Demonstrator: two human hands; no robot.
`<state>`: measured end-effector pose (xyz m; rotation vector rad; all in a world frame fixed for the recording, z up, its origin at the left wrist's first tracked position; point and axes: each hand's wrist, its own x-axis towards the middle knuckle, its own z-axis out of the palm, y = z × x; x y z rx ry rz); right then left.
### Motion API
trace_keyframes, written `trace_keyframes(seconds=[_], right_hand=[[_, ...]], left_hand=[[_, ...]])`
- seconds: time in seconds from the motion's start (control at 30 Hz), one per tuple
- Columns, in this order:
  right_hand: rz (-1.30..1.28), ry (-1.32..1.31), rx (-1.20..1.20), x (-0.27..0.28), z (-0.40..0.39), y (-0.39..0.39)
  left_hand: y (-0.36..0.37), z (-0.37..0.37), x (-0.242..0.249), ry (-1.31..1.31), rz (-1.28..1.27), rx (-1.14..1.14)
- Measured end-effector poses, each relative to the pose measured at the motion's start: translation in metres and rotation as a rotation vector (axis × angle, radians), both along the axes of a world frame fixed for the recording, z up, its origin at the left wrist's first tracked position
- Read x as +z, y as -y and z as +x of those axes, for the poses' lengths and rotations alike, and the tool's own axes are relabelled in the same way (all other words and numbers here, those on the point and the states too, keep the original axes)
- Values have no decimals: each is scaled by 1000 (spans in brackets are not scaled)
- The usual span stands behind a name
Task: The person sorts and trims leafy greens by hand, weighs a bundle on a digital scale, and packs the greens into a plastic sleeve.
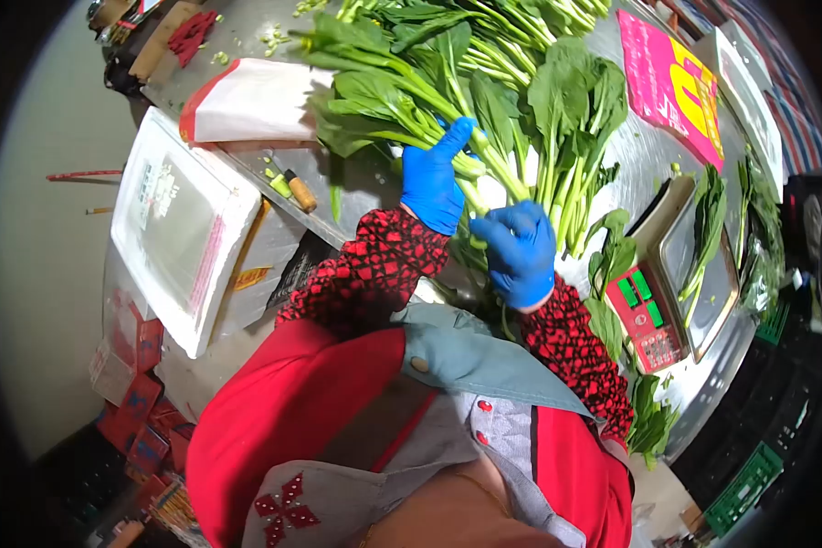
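Note:
My left hand [437,178], in a blue glove, is wrapped round a bunch of leafy green stalks [402,105]. Their leaves point away to the upper left, and the cut ends come toward me. Close beside it, at those ends, my right hand [519,254] in a matching glove has its fingers curled closed. A thick stalk end meets its knuckles; whatever lies inside the fingers is hidden. More leafy greens [566,110] lie just beyond and to the right of both hands, on the metal table [626,151].
At right stands a red digital scale [647,315] with a metal pan [699,274] bearing greens. A pink and yellow bag [671,82] lies behind it. On the left are a white foam box [178,228], a white bag [256,102] and a small wooden-handled tool [300,190].

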<state>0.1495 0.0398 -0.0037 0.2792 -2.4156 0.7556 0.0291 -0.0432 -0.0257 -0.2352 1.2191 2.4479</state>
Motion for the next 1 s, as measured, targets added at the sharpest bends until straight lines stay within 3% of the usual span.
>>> trace_keyframes(seconds=[0.03, 0.1, 0.13, 0.23, 0.27, 0.37, 0.47, 0.53, 0.6, 0.7, 0.83, 1.0], right_hand=[[1, -8, 13, -5, 7, 2], [-40, 380, 296, -15, 22, 4], [-32, 373, 304, -18, 26, 2], [-336, 504, 98, -24, 38, -6], [-327, 500, 93, -22, 35, -10], [-718, 417, -174, -12, 25, -20], [-704, 397, -194, -7, 16, -14], [-680, 321, -198, -14, 13, -9], [-661, 247, -191, -45, 14, -9], [-2269, 330, 476, -142, 29, -13], [-2366, 533, 577, -142, 79, -17], [-2235, 605, 509, -137, 85, -19]], left_hand=[[2, -2, -2, -73, -26, 27], [8, -5, -4, -175, -92, 35], [11, -6, -5, -273, -159, 28], [16, 0, -11, -437, -291, 12], [16, 4, -13, -503, -359, -2], [16, 12, -26, -699, -541, -41], [16, 17, -50, -981, -803, -74], [18, 14, -70, -1294, -1113, -49], [18, 8, -85, -1554, -1367, 23], [12, 1, -80, -1171, -964, -42], [8, 12, -55, -1205, -971, -92], [4, 13, -57, -1329, -1015, -15]])
